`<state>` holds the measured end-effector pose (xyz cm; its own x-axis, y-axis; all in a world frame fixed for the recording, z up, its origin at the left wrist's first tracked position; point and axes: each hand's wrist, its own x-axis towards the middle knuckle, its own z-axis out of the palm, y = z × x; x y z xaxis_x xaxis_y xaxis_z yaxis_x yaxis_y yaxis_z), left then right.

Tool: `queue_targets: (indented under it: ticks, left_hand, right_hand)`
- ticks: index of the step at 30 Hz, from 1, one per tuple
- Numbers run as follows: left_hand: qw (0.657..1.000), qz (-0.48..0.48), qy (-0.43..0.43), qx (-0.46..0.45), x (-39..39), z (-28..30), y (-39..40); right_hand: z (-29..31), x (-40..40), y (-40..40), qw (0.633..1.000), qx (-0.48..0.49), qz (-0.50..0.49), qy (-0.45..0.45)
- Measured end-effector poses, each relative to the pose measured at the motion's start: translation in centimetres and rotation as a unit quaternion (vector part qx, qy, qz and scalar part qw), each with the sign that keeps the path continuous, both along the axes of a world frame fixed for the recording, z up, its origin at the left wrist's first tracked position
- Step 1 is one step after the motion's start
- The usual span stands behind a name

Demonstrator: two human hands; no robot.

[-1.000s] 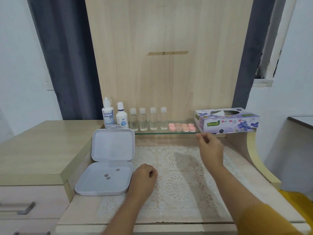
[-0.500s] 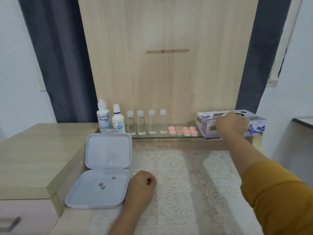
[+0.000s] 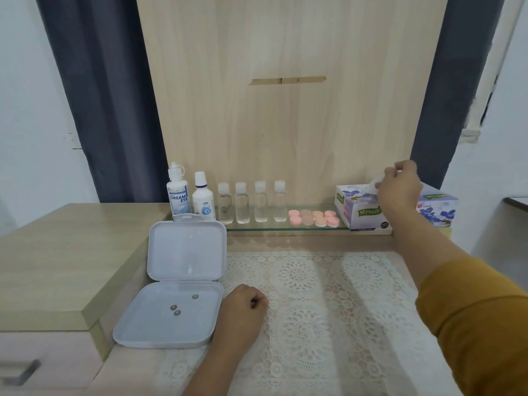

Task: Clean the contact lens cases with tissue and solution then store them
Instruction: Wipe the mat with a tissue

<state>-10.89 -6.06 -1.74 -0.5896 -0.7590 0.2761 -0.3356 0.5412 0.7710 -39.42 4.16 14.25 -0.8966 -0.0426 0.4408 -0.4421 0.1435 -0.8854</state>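
Right now the right hand (image 3: 398, 187) is up over the tissue box (image 3: 368, 212), grip pinching a white tissue (image 3: 375, 184) that sticks out of the box top. Left hand (image 3: 244, 308) rests on the lace mat (image 3: 314, 310), fingers curled into a loose fist, holding nothing. Mustard sleeve (image 3: 480, 324) covers the right forearm and runs off the lower right edge.

Contact lens cases (image 3: 314, 218), pink and peach round caps, sit in a cluster on the glass shelf (image 3: 285, 228), between the clear bottles and the tissue box. Four small clear bottles (image 3: 251, 205) stand in a row left of them; two white solution bottles (image 3: 191, 200) stand at the shelf's left end, one labelled DREAM EYE.

White hinged box (image 3: 177, 310) lies open on the desk (image 3: 131, 367) just left of the left hand, lid propped upright, three small dark round things (image 3: 177, 308) in the base; too small to tell what they are. The lid's top edge blocks the bottoms of the solution bottles. Raised side cabinet (image 3: 57, 267) sits left of the box, drawer handle (image 3: 24, 371) partly cut off at the bottom left.

Right arm hides the middle of the tissue box front, label only partly readable. Tissue is blurred, shape unclear. Wood back panel (image 3: 285, 110) and dark curtains (image 3: 105, 95) stand behind.
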Motion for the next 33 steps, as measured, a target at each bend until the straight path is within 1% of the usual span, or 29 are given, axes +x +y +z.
queue_targets:
  ticks: [4, 9, 12, 16, 19, 23, 25, 27, 29, 33]
  left_hand:
    - [1.0, -0.001, 0.001, 0.002, 0.1, 0.1, 0.1]
    - [1.0, -0.003, 0.006, 0.006, 0.1, 0.2, 0.2]
    - [1.0, -0.004, 0.005, 0.009, 0.1, 0.2, 0.2]
    - [1.0, -0.003, 0.002, 0.014, 0.1, 0.3, 0.2]
    - [1.0, -0.001, 0.004, 0.016, 0.1, 0.2, 0.2]
    - [1.0, 0.001, 0.005, 0.014, 0.1, 0.1, 0.1]
    - [1.0, 0.001, 0.003, 0.008, 0.1, 0.1, 0.1]
    - [1.0, 0.001, 0.006, 0.009, 0.1, 0.1, 0.1]
    - [1.0, 0.001, 0.011, 0.017, 0.1, 0.1, 0.2]
    - [1.0, -0.002, 0.001, 0.018, 0.2, 0.3, 0.3]
  right_hand:
    - [0.4, 0.6, -0.1, 0.996, -0.07, 0.053, -0.015]
    - [0.9, 0.8, -0.3, 0.988, -0.103, 0.113, 0.031]
    - [1.2, 0.7, -0.2, 0.984, -0.115, 0.128, 0.051]
    - [1.8, 0.9, -0.1, 0.979, -0.14, 0.126, 0.075]
    - [2.6, 1.3, 0.1, 0.978, -0.14, 0.124, 0.094]
    - [4.3, 3.0, 0.3, 0.962, -0.205, 0.153, 0.096]
    - [4.6, 4.2, 0.4, 0.959, -0.222, 0.144, 0.099]
    - [4.2, 5.7, 0.7, 0.964, -0.214, 0.122, 0.103]
    - [3.2, 7.3, 1.1, 0.968, -0.187, 0.13, 0.105]
    - [-0.6, 10.0, 2.0, 0.974, -0.037, 0.219, 0.05]
